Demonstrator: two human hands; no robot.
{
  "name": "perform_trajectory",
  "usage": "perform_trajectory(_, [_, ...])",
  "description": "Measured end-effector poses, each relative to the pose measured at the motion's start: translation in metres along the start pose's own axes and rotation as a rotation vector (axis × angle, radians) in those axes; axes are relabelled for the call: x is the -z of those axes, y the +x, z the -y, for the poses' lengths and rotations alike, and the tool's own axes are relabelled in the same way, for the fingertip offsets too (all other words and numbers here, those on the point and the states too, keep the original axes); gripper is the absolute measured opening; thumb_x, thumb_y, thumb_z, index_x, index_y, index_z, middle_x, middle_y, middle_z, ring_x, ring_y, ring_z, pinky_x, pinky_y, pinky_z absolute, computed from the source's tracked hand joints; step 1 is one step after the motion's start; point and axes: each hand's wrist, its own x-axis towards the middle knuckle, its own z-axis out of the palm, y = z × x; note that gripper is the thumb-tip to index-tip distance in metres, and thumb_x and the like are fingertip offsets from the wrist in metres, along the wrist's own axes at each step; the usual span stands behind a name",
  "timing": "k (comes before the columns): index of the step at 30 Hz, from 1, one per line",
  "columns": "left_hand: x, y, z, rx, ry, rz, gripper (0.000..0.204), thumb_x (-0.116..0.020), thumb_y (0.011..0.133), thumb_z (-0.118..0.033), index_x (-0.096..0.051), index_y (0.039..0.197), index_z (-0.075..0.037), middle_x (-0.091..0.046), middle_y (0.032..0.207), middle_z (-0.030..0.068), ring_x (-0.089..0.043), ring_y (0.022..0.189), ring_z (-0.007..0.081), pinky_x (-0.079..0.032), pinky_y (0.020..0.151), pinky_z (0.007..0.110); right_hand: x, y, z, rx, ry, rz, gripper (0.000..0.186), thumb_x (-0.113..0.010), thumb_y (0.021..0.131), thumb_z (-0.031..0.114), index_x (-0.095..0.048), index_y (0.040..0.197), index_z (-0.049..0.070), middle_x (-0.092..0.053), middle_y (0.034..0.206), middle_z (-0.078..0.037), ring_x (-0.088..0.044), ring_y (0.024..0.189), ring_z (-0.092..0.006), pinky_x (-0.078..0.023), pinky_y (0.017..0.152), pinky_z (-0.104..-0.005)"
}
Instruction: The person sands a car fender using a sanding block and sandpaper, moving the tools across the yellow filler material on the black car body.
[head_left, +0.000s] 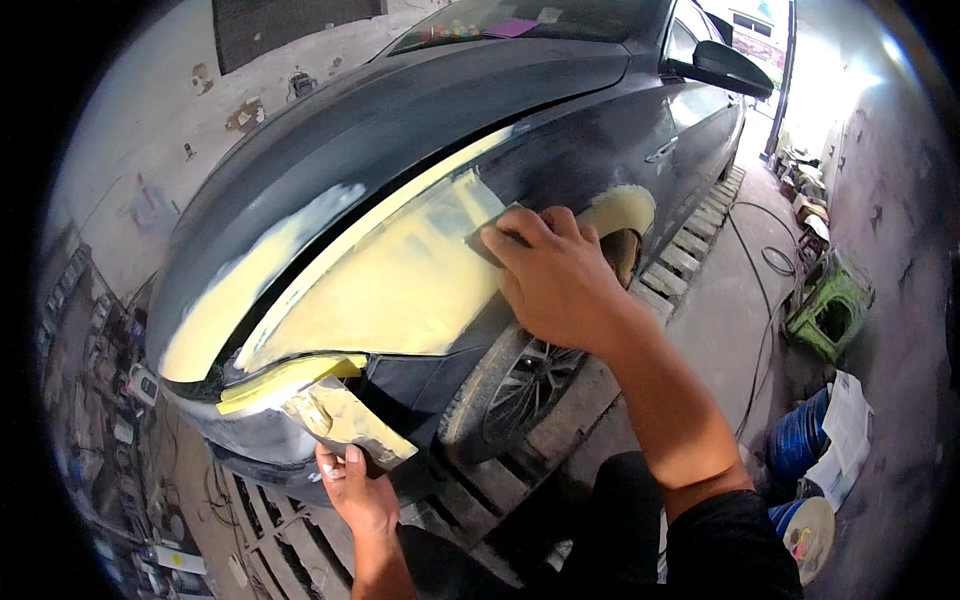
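Observation:
A dark car [460,95] fills the middle, its front fender coated with a broad patch of pale yellow body filler [365,300]. My right hand [560,280] is closed around a thin, flat filler spreader [490,232], mostly hidden by my fingers, with its blade at the upper part of the patch. Lower down, my left hand [358,490] pinches the edge of a flat mixing board [352,422] smeared with yellow filler. That board is close to the front bumper [265,435], below a strip of yellow tape [290,382]. More filler lies along the hood edge [250,290] and wheel arch [625,208].
The front wheel [515,395] stands over slatted decking [690,240] beneath my right forearm. To the right are a green plastic stool [828,305], a blue drum [797,435] with papers, an open tub [805,540] and a hose [765,300] on the floor. Cluttered shelves [95,400] line the left.

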Motion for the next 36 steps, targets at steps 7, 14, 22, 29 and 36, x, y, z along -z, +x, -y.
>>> perform_trajectory(7, [0.004,0.002,0.001,0.012,0.012,0.031,0.048,-0.059,0.092,-0.009,-0.04,0.135,-0.005,-0.053,0.125,0.0078,-0.053,0.112,0.0204,-0.042,0.098,0.037,-0.014,-0.046,0.0,-0.043,0.053,-0.033,0.044,-0.057,0.084,0.02,-0.053,0.127,0.011,-0.047,0.128,-0.01,-0.041,0.119,-0.0375,-0.039,0.091,-0.0546])
perform_trajectory(14, [-0.001,0.001,-0.005,0.009,-0.019,0.029,0.039,-0.061,0.091,-0.008,-0.045,0.126,-0.003,-0.055,0.118,0.0077,-0.054,0.109,0.0194,-0.043,0.097,0.036,-0.009,-0.061,-0.007,-0.152,0.098,-0.102,0.043,-0.055,0.087,0.021,-0.052,0.128,0.01,-0.045,0.13,-0.011,-0.041,0.119,-0.0396,-0.039,0.092,-0.056])
perform_trajectory(22, [0.002,0.002,-0.003,0.009,-0.005,0.028,0.039,-0.059,0.091,-0.007,-0.044,0.128,-0.002,-0.055,0.121,0.0079,-0.054,0.11,0.019,-0.042,0.098,0.035,-0.014,-0.047,0.026,-0.307,0.111,0.04,0.045,-0.055,0.088,0.022,-0.049,0.131,0.01,-0.043,0.131,-0.013,-0.042,0.116,-0.0408,-0.04,0.09,-0.0585])
perform_trajectory(29, [-0.007,-0.001,-0.002,0.039,-0.055,0.052,0.048,-0.058,0.091,-0.007,-0.039,0.135,-0.002,-0.054,0.124,0.0102,-0.054,0.111,0.022,-0.042,0.097,0.036,-0.009,-0.095,0.037,-0.153,0.469,-0.044,0.048,-0.055,0.089,0.018,-0.046,0.135,0.008,-0.044,0.132,-0.018,-0.041,0.12,-0.0403,-0.038,0.098,-0.0533])
perform_trajectory(36, [-0.044,-0.052,-0.024,0.223,0.041,0.142,0.048,-0.052,0.094,-0.011,-0.036,0.14,-0.006,-0.053,0.126,0.011,-0.054,0.11,0.0223,-0.043,0.096,0.037,-0.037,-0.138,0.099,0.214,1.282,0.009,0.044,-0.059,0.087,0.014,-0.053,0.129,0.0,-0.044,0.132,-0.02,-0.043,0.124,-0.0375,-0.032,0.105,-0.0463])
